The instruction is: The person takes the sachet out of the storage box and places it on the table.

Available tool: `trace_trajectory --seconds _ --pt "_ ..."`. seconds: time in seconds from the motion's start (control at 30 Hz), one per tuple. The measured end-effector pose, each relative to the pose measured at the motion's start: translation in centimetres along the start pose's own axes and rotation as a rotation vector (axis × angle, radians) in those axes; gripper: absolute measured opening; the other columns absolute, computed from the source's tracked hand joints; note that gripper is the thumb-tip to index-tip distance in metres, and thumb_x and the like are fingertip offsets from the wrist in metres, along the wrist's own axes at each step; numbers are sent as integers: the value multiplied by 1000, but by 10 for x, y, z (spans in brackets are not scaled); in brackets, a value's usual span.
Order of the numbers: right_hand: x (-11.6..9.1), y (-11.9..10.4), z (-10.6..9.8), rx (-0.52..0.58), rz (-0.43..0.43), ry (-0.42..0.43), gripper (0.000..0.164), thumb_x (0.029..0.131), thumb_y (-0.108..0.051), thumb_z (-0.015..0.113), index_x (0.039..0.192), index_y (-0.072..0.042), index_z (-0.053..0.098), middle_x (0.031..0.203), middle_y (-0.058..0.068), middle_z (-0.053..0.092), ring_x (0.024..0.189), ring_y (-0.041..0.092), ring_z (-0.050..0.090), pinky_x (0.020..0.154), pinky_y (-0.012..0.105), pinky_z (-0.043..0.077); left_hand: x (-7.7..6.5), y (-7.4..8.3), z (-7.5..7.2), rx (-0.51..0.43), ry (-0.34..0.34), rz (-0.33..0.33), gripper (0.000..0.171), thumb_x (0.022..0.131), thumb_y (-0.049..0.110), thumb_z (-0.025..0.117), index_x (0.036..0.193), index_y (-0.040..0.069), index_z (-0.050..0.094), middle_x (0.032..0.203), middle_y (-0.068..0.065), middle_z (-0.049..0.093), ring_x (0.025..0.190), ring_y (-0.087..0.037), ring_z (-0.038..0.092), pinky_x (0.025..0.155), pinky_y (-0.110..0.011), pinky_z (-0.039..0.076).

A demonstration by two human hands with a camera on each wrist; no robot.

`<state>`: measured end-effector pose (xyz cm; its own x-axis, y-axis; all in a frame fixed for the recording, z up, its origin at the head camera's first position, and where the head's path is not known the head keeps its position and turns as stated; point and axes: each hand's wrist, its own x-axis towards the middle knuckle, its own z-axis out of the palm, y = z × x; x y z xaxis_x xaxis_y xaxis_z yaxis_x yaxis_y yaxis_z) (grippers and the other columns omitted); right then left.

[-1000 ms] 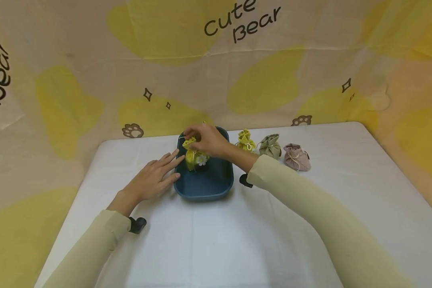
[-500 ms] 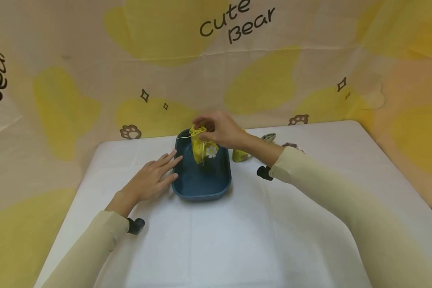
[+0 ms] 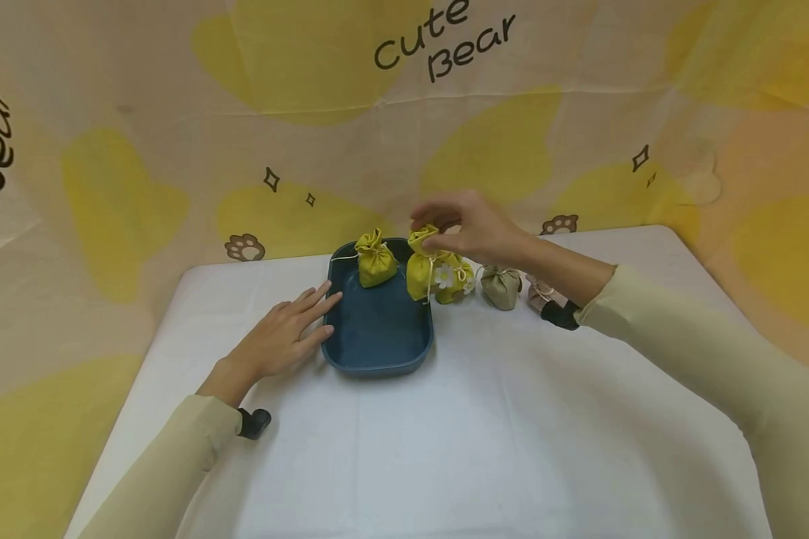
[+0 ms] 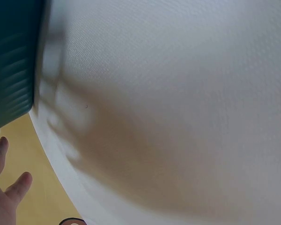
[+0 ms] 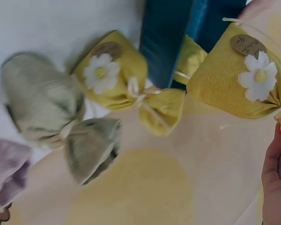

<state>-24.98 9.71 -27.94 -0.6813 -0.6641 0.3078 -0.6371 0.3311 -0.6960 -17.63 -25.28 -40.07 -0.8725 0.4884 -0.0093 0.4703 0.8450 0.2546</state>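
Observation:
My right hand (image 3: 477,228) pinches a yellow drawstring pouch (image 3: 417,276) by its gathered neck, over the right rim of a dark blue tray (image 3: 377,369). A white flower and a small brown tag show on the held pouch (image 5: 234,77) in the right wrist view. Another yellow pouch (image 3: 377,267) sits upright at the back of the tray. A third yellow pouch (image 3: 460,284), also flowered, stands on the table just right of the tray, partly behind the held one. My left hand (image 3: 276,338) lies with fingers extended at the tray's left rim.
To the right along the back of the white table (image 3: 404,449) stand a grey-green pouch (image 3: 501,289) and a pink pouch (image 3: 538,296), the latter partly covered by the right wrist's camera (image 3: 559,315). A printed cloth (image 3: 350,150) hangs behind the table.
The right hand has lifted the flowered yellow pouch from inside the tray and carried it right to the rim. The yellow pouch at the tray's back is now uncovered. The left hand stays put.

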Motion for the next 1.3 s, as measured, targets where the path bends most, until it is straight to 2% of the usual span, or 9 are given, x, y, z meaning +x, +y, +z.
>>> trace_trajectory --seconds 0.23,0.5,0.77,1.0,1.3 --pt "-22 7 -12 0 26 -2 38 85 -1 77 122 2 67 109 11 73 100 24 70 91 34 55 -1 0 1 3 6 7 62 105 50 41 159 24 28 166 1 16 149 -34 23 114 -57 26" --pt "-41 12 -16 -12 67 -18 39 82 -5 81 119 -1 69 111 9 71 100 22 70 90 32 55 -1 1 2 -2 -9 -8 63 104 53 38 159 25 27 166 1 15 150 -33 21 115 -57 24" --pt "-58 23 -13 30 97 -40 37 80 -2 82 115 2 69 111 12 71 95 23 71 86 31 57 -2 1 1 -1 -6 -7 61 105 48 42 159 24 28 166 0 15 149 -34 22 115 -57 24" --pt "-72 37 -9 30 172 -54 35 81 -2 81 114 4 70 111 14 70 97 26 71 84 28 57 -2 0 2 -1 -1 -2 61 104 45 45 159 24 28 166 1 15 149 -35 22 115 -57 24" --pt "-83 51 -6 28 237 -65 36 82 -3 81 115 3 69 114 12 70 100 24 70 87 32 56 -1 2 0 -1 10 5 61 105 46 44 159 23 28 166 0 16 149 -35 23 115 -58 25"
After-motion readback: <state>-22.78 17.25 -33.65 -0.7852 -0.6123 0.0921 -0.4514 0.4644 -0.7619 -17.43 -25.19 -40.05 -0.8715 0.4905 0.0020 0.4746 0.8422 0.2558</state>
